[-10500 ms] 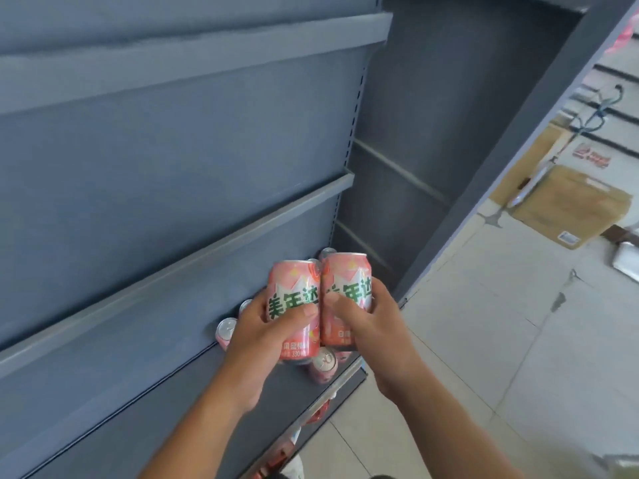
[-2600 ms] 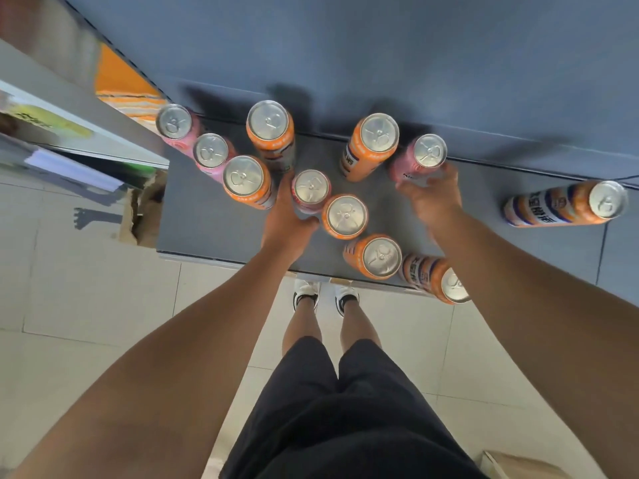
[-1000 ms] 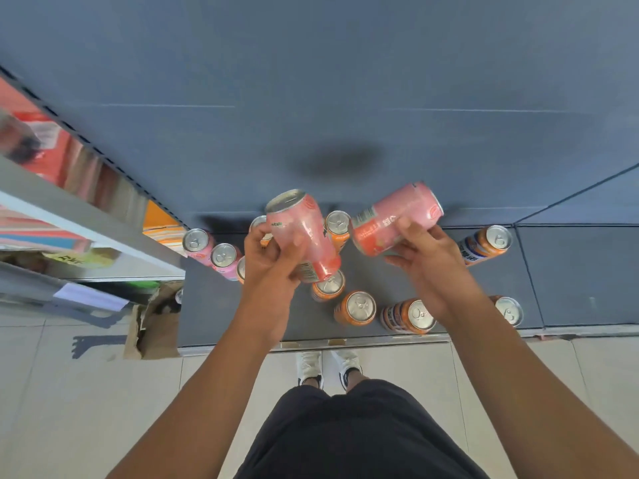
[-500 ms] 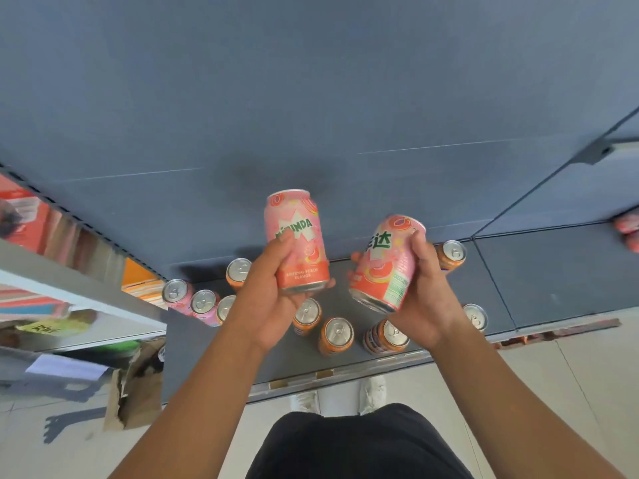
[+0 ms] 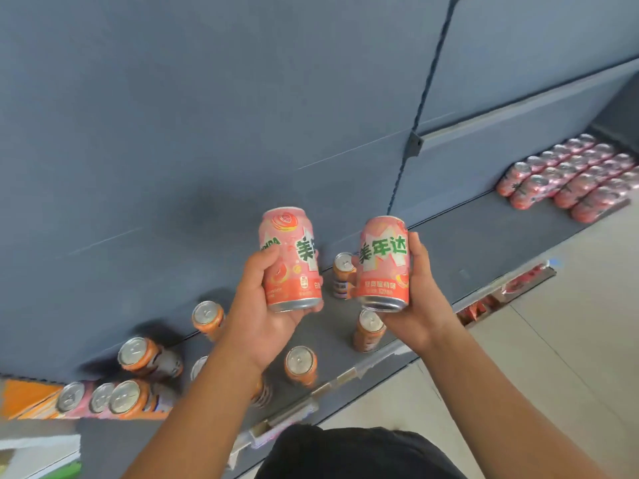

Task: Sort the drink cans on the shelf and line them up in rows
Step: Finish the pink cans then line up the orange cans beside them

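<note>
Right hand's (image 5: 420,305) tilted pink aluminium can (image 5: 383,262) now upright beside left hand's (image 5: 262,312) pink can (image 5: 290,259); pink can rows (image 5: 567,178) entered view.

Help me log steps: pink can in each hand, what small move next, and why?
Probably carry both right to the pink rows: left hand grips the left can, right hand the right can, and matching cans stand lined up there.
</note>
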{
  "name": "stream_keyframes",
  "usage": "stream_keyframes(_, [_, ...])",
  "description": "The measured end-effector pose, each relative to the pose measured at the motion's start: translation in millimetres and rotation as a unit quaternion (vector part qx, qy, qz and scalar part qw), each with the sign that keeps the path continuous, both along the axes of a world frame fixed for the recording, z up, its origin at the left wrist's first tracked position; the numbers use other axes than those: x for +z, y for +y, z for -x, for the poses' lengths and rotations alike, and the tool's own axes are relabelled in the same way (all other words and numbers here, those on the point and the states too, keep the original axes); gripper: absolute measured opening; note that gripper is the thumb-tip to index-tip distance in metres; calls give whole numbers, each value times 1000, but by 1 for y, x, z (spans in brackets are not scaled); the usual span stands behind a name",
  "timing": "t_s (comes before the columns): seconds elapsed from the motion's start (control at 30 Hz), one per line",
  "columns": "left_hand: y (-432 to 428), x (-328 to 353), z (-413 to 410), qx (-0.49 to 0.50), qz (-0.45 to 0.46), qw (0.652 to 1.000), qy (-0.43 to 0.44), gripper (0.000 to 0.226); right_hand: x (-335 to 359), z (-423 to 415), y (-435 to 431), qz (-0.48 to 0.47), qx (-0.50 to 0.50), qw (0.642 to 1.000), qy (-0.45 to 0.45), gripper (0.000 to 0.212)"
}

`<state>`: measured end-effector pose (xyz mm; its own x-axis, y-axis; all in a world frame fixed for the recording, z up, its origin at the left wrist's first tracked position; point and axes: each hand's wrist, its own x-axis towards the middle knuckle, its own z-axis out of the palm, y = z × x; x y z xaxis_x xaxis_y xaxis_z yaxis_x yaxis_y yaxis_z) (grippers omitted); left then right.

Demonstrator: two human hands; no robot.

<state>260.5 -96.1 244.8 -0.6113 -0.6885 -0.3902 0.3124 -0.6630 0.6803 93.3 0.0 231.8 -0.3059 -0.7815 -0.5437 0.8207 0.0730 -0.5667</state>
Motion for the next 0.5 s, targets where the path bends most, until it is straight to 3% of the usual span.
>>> stream_keyframes(0.07, [19,1,40,-13,-2,1000,12,41,3,35,26,-6,-16,1000,24,57])
stream_keyframes(0.2, [57,1,119,-73,-22,997,1,57,8,100,85,-24,-61,997,52,60])
stream_keyframes(0.33, [99,4,190,-172,-25,985,-21,53,16,152,146,-16,-142,988,51,64])
stream_keyframes(0.5, [129,4,250,-300,-22,954,-13,99,24,185,199,-5,-215,975,63,58])
